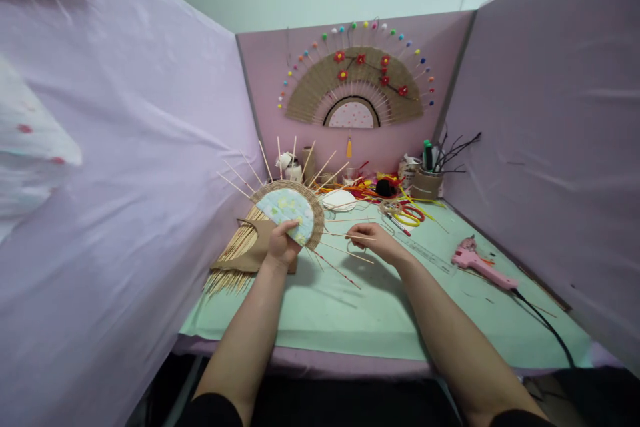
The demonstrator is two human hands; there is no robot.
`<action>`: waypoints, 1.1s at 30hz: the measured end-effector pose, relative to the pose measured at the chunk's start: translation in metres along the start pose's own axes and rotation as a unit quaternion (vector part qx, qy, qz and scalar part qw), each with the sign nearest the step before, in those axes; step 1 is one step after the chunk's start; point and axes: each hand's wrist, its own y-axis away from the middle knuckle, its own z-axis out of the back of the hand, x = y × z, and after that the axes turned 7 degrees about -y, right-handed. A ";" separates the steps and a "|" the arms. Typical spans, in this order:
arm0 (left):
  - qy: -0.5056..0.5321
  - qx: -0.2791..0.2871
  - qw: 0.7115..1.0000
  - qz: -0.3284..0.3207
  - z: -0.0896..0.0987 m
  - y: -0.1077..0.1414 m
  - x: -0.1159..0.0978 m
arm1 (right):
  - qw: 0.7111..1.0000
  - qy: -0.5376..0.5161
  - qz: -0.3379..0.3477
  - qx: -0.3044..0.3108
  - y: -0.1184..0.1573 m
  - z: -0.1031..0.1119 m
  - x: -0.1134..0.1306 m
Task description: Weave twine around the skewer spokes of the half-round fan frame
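My left hand (285, 245) grips a half-round woven fan (316, 213) by its lower edge, thumb on top. The fan has a light blue patterned centre (285, 203), a band of brown twine woven around it, and thin wooden sticks (270, 163) radiating outward. One stick (335, 268) at the lower right has red marks. Among the sticks on the right side, my right hand (373, 241) is closed in a pinch. A thin pale strand that looks like twine (356, 250) loops below its fingertips; the fingers partly hide it.
Cardboard (260, 250) lies over a bundle of thin sticks (227, 273) at left. A pink glue gun (483, 267) with its cord rests at right. Scissors (413, 213), a ruler (425, 253) and jars lie behind. A finished-looking fan (355, 80) hangs on the back panel.
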 end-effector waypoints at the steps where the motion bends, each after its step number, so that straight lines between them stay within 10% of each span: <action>1: -0.002 0.003 1.000 -0.001 0.001 0.000 0.000 | 1.000 -0.006 0.002 -0.015 0.000 0.002 0.000; 17: -0.001 0.036 0.999 0.003 -0.005 0.002 0.001 | 0.964 -0.174 0.029 -0.197 -0.010 0.023 -0.010; 33: -0.034 0.037 0.999 -0.001 -0.002 0.001 0.003 | 0.881 -0.371 0.156 -0.248 -0.011 0.034 0.002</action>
